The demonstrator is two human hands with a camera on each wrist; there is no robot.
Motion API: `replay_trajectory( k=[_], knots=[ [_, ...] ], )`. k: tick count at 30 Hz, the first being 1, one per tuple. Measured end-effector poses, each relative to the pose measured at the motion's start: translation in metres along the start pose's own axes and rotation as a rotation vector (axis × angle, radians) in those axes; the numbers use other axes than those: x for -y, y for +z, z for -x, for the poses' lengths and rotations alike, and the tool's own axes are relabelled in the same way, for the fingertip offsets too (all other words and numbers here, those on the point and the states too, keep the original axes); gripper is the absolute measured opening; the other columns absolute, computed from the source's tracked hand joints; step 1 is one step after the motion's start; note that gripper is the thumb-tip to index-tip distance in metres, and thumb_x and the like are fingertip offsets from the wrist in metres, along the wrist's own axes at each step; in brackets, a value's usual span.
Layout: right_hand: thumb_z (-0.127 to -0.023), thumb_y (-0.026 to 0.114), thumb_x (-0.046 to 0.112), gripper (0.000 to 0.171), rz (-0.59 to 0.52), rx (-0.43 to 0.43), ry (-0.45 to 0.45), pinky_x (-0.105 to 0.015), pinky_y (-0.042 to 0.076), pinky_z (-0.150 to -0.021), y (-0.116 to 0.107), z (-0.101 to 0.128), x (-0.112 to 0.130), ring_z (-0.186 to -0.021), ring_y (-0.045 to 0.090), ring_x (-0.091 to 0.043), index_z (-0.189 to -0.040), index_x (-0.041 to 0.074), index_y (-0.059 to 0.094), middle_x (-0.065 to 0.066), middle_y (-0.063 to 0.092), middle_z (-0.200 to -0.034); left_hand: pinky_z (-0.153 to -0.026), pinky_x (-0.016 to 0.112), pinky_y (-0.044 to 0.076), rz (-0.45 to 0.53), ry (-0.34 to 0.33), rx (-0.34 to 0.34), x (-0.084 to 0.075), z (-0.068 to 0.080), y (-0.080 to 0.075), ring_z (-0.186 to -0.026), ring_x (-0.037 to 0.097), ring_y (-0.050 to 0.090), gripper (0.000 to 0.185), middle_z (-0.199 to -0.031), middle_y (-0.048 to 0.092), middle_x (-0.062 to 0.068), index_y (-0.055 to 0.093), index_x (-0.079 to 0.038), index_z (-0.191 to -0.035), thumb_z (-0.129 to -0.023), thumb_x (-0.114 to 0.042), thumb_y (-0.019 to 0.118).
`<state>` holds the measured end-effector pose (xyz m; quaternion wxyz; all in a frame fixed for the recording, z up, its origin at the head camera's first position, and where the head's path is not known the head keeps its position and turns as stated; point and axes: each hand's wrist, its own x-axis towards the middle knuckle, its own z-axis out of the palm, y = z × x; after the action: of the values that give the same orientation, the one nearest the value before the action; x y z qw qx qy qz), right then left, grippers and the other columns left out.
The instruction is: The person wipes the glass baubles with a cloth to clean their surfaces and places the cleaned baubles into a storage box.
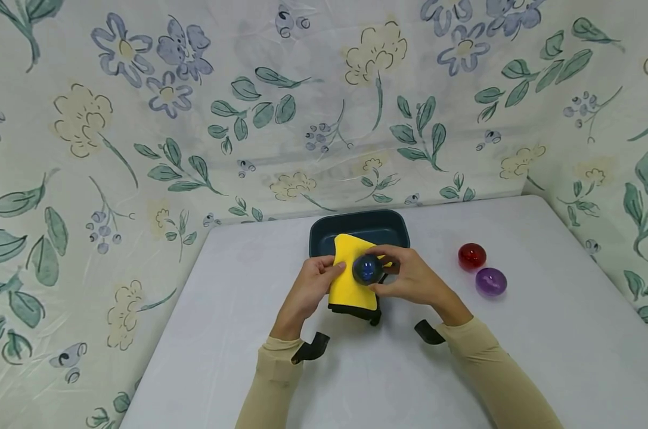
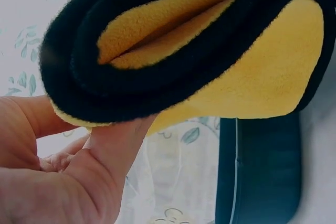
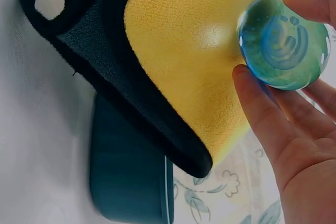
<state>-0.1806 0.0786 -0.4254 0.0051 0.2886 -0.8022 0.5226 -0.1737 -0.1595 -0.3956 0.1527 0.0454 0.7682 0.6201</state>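
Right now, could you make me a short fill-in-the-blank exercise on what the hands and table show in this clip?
1. The right hand holds a ____ ball against the cloth.
2. The left hand grips a folded cloth that is black and ____.
3. The dark tray lies ____ the cloth, toward the wall.
4. Beside the red ball lies a ____ one.

Missing words: blue; yellow; behind; purple

Dark teal tray (image 1: 359, 229): rectangular, rounded corners, at far edge of table, near backdrop. White table (image 1: 238, 333): plain top. Red ball (image 1: 471, 255): translucent, glossy, on table right of tray. Purple ball (image 1: 490, 281): translucent, just beside red ball, nearer table's front edge. Floral cloth backdrop (image 1: 195, 119): cream, green leaves, blue and yellow flowers; hangs behind table and along both sides.
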Motion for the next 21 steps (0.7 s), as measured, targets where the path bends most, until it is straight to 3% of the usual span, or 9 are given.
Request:
replay_trajectory(
  k=[11,21],
  knots=[
    [-0.077,0.085,0.004,0.063,-0.021,-0.024,0.003,-0.04,0.062,-0.096,0.0033,-0.0005,0.0023,-0.108,0.067,-0.027,-0.135,0.008,0.06,-0.014,0.064,-0.136,-0.081,0.026,0.063,0.002,-0.002,0.022,0.0001,0.0009,-0.0019,-0.087,0.013,0.072,0.037,-0.117,0.074,0.021,0.06,0.004,-0.138,-0.108,-0.016,0.053],
    [-0.075,0.086,0.001,0.064,-0.024,-0.073,-0.026,-0.047,0.06,-0.098,0.0063,-0.0018,0.003,-0.117,0.068,-0.035,-0.131,0.012,0.059,-0.011,0.058,-0.136,-0.084,0.029,0.064,-0.008,0.006,0.059,-0.0013,0.0018,-0.0039,-0.09,0.013,0.074,0.038,-0.123,0.071,0.024,0.057,0.005,-0.14,-0.109,-0.017,0.05]
  ],
)
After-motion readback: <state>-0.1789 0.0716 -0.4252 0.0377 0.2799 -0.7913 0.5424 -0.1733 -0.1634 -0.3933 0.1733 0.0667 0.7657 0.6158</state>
